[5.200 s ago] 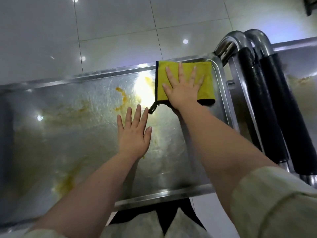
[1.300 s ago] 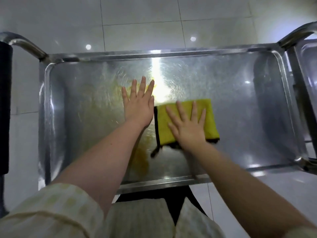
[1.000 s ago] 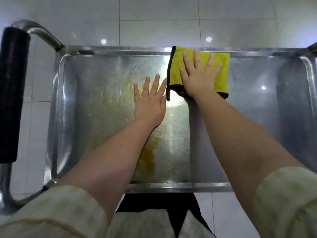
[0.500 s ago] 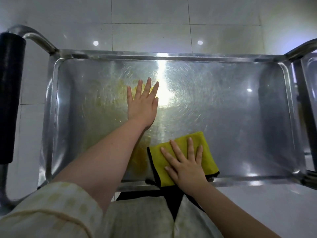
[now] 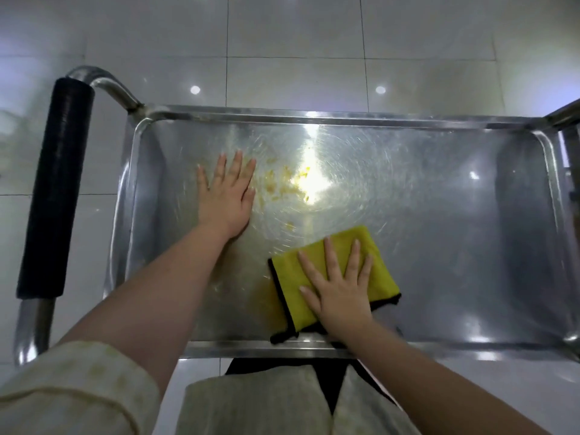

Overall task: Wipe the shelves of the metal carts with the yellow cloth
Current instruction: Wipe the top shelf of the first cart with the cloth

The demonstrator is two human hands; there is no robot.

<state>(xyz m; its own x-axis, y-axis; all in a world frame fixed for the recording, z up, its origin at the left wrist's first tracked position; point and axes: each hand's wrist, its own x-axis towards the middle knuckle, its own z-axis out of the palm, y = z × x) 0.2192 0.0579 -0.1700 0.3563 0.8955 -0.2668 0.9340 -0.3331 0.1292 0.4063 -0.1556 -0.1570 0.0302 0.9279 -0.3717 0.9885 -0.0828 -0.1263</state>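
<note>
The top shelf of the metal cart fills the middle of the view. The folded yellow cloth, edged in black, lies flat near the shelf's front rim. My right hand presses on it with straight, spread fingers. My left hand lies flat on the bare metal to the left of centre. Yellow-orange smears sit between my left hand and a bright light reflection, and a darker stain lies just left of the cloth.
The cart's handle with a black grip runs along the left side. A second cart's frame shows at the right edge. White floor tiles surround the cart. My body stands against the front rim.
The cloth under my right hand has moved slightly away from the front rim. My left hand has shifted left, uncovering the yellow smears.
</note>
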